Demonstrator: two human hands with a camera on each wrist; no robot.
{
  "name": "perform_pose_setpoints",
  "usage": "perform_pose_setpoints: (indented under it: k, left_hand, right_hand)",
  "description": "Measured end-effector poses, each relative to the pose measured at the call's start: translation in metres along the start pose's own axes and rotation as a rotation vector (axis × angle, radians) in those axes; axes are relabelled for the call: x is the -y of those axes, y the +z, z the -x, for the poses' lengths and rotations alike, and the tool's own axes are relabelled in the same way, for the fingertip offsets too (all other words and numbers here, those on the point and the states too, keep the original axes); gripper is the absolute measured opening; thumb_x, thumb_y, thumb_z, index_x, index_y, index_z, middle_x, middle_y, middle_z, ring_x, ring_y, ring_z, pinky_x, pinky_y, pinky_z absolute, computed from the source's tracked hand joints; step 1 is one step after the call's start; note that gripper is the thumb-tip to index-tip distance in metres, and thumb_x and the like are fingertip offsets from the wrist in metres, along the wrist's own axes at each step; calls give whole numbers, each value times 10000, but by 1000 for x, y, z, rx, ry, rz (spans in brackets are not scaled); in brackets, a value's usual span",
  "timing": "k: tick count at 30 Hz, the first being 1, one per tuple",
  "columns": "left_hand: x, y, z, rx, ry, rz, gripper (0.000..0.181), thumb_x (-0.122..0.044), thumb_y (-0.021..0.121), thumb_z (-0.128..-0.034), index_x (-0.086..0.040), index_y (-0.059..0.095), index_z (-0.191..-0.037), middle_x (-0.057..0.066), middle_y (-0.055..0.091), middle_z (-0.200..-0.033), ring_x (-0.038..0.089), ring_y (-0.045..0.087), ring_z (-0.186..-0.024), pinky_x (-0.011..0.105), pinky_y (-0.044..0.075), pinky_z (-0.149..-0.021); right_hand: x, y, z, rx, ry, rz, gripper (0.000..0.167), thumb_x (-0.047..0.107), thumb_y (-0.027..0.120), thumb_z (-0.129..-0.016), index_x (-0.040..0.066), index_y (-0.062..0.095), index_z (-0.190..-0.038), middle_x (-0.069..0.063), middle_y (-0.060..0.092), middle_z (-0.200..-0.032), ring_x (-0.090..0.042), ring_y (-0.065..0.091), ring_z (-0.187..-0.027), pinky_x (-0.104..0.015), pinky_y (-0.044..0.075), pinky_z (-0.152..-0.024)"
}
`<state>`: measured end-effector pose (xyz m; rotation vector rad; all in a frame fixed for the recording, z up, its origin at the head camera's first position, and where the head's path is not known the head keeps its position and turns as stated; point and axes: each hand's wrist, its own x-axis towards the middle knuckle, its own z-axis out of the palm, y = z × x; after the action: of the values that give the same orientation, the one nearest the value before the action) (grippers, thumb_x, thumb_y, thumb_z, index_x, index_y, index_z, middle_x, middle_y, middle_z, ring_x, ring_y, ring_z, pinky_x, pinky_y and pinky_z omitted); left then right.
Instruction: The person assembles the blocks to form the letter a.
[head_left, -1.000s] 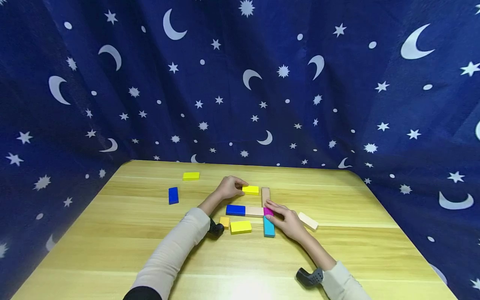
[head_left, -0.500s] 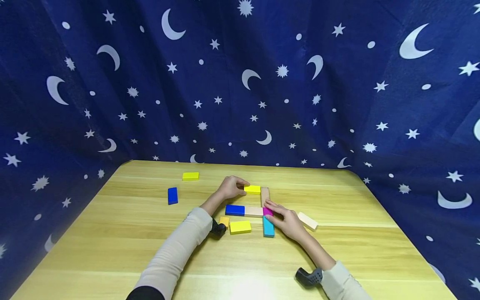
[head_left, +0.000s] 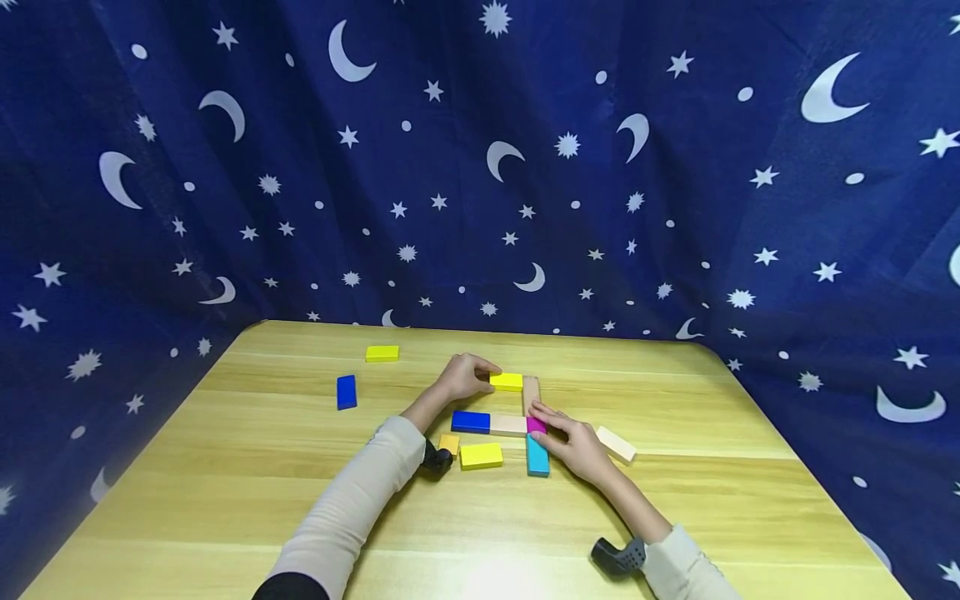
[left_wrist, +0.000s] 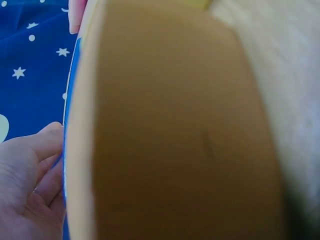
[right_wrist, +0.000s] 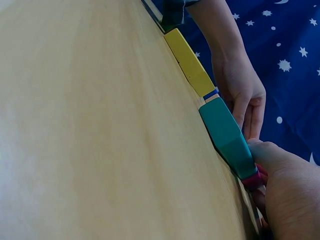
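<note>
In the head view my left hand (head_left: pixel 465 377) pinches the left end of a yellow block (head_left: pixel 507 382), whose right end lies against or very near an upright-running plain wood block (head_left: pixel 531 395). My right hand (head_left: pixel 576 444) holds a magenta block (head_left: pixel 536 425) between thumb and fingers. That block sits where the plain wood block, a teal block (head_left: pixel 537 455) and a second plain wood block (head_left: pixel 508 426) come together. A blue block (head_left: pixel 471 422) continues the row leftward. In the right wrist view the thumb lies beside the teal block (right_wrist: pixel 227 135); fingertips are partly hidden.
Near the left wrist lie an orange block (head_left: pixel 449 444) and a yellow block (head_left: pixel 481 455). Farther left are a blue block (head_left: pixel 347 392) and another yellow one (head_left: pixel 382 353). A pale block (head_left: pixel 617 444) lies right of the right hand. A blurred brown surface (left_wrist: pixel 185 125) fills the left wrist view.
My left hand has slid the yellow block slightly right, closing the gap to the far plain wood block. My right hand has stayed at the magenta block.
</note>
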<state>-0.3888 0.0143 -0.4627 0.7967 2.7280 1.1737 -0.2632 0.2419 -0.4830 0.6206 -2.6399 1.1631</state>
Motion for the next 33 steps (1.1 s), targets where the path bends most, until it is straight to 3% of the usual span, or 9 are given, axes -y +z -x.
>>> perform_pose_setpoints:
  k: [8,13,20,26,27,33]
  left_hand:
    - [2,-2,0,10,9,52,390,-120,756,-766,-91,666,-1144,40,649,-1115,154,613,-999,238,485,-828]
    - [13,-12,1,-20,9,135,419,-122,741,-785,-50,631,-1183,80,624,-1161,190,608,-1024,256,493,-824]
    - [35,-46,8,-192,13,150,414,-131,716,-812,-11,608,-1194,130,605,-1183,265,578,-1064,364,468,-882]
    - [58,-77,20,-361,74,77,401,-127,718,-810,14,618,-1172,177,606,-1161,345,549,-1072,440,439,-903]
    - [62,-82,23,-365,74,51,403,-129,719,-810,3,619,-1178,168,603,-1172,359,567,-1010,446,440,-895]
    - [88,-110,40,-308,6,-56,446,-153,717,-812,-56,599,-1231,151,562,-1244,373,526,-1072,492,387,-941]
  right_hand:
    - [-1,1,0,-6,-14,-2,413,288,634,-879,108,597,-1248,-15,500,-1334,-312,426,-1234,-474,338,-995]
    - [-2,1,1,-10,-22,-8,410,285,638,-876,104,601,-1243,-23,504,-1329,-309,427,-1234,-459,337,-998]
    - [-3,0,1,-12,-17,-10,411,295,641,-873,113,605,-1239,-18,510,-1323,-297,431,-1232,-446,338,-1001]
    - [-3,0,1,-15,-16,-4,406,297,639,-874,117,607,-1237,-8,510,-1323,-274,432,-1234,-442,339,-1002]
    - [-3,0,1,-15,-17,-2,406,301,637,-875,119,608,-1237,-4,510,-1323,-269,432,-1234,-441,340,-1001]
    - [-5,2,1,-17,-32,0,407,320,628,-878,122,612,-1232,5,511,-1321,-271,438,-1228,-432,341,-1001]
